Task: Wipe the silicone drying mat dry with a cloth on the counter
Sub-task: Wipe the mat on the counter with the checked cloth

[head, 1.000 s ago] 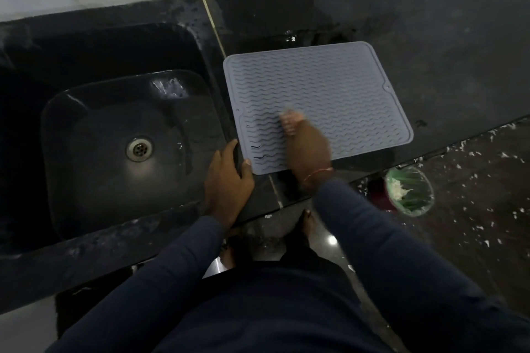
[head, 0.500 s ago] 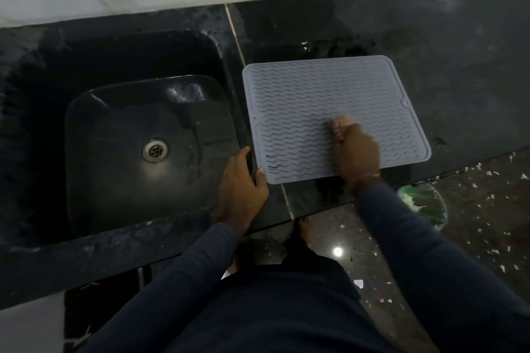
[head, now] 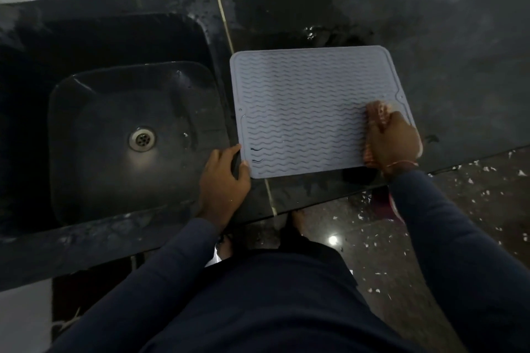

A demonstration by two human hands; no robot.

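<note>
Nearest to the person, the left hand [head: 223, 178] is at the 7 o'clock corner of the silicone drying mat [head: 309, 106]. Its thumb and index finger pinch that corner, and this fixes the mat on the counter [head: 459, 51].

A little farther, at about 4 o'clock on the mat, the right hand [head: 393, 140] lies over a bunched pinkish cloth [head: 378, 113] with the fingers curled around it. It presses the cloth down close to the right rim. The two hands are well apart, one at each near side of the mat.

The mat lies flat, just right of the sink [head: 86, 112]. A wet patch [head: 315, 33] shines on the counter at 12 o'clock, touching the far edge of the mat.

I judge that the wiping is in progress. To do it well, the cloth should travel along the wavy ridges, not across them, so that it reaches into the grooves. The pressure should be firm while the left hand resists sliding. The raised rim and the far rows near the wet patch need a separate pass, because water may collect there.
</note>
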